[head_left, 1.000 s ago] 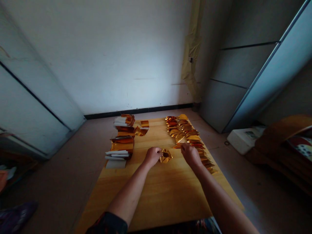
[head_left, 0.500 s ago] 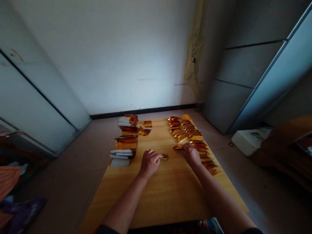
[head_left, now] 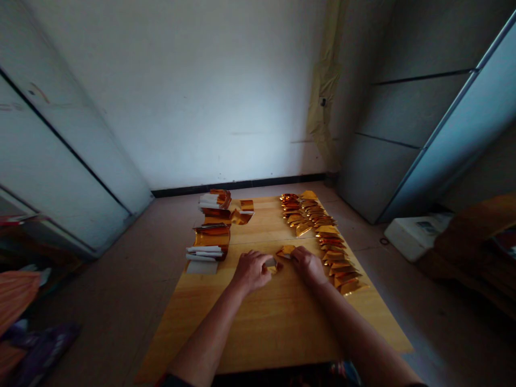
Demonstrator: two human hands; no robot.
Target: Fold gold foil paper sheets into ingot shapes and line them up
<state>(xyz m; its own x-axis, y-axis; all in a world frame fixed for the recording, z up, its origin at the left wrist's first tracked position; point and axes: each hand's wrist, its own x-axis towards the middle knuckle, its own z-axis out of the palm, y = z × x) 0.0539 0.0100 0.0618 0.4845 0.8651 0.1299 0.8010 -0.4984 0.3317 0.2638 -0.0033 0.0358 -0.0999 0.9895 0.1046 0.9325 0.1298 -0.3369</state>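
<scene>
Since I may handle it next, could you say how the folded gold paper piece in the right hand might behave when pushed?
The folded gold paper piece in the right hand looks thin, so probably light. Its shiny face may feel slippery, and its creased sides could crumple.

Left hand [head_left: 253, 271] over the table [head_left: 258, 333], one paper piece [head_left: 273, 269] at its fingertips; sheets [head_left: 213, 235] lie leftward and beyond it. Right hand [head_left: 308, 264], with a folded paper [head_left: 287, 250] at its left; folded stacks [head_left: 341, 264] lie to its right and beyond. Wall [head_left: 226, 97] beyond both hands, behind the table.
</scene>
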